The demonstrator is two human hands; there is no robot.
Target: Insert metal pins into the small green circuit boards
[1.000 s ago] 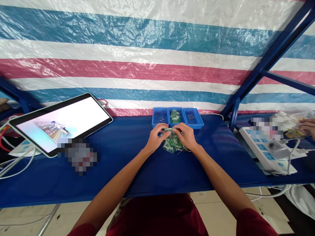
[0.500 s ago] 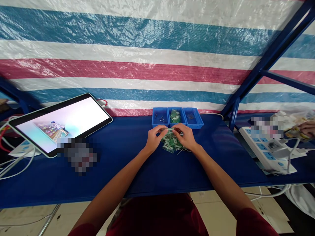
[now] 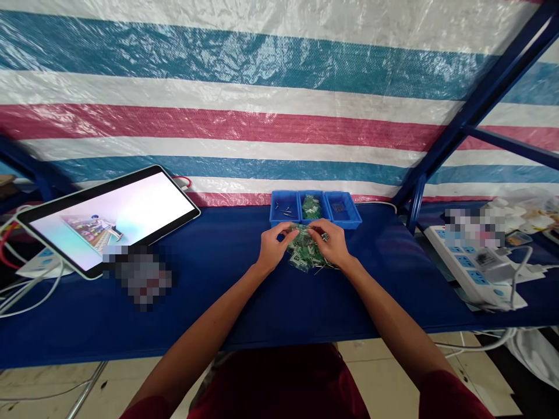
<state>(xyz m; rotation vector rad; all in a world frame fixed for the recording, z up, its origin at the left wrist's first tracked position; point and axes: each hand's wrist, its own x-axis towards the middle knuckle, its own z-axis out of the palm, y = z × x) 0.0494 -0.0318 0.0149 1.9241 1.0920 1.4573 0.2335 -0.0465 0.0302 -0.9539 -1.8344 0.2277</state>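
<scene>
Both hands pinch a small clear plastic bag with green print, held just in front of the blue bins. My left hand has its thumb and fingers closed on the bag's left side. On the right side, my right hand grips it the same way. Below them lies a pile of similar green-printed bags with thin metal pieces sticking out at the right. Whether the held bag contains anything is too small to tell.
Three joined blue bins stand behind my hands: the left bin and right bin hold small metal pieces, the middle bin green bags. A tablet leans at left. A power strip lies at right, by a blue frame post.
The bag between my fingers has shifted slightly and tilted; my hands stay nearly in place. At the far right, another person's hand has left the view.
</scene>
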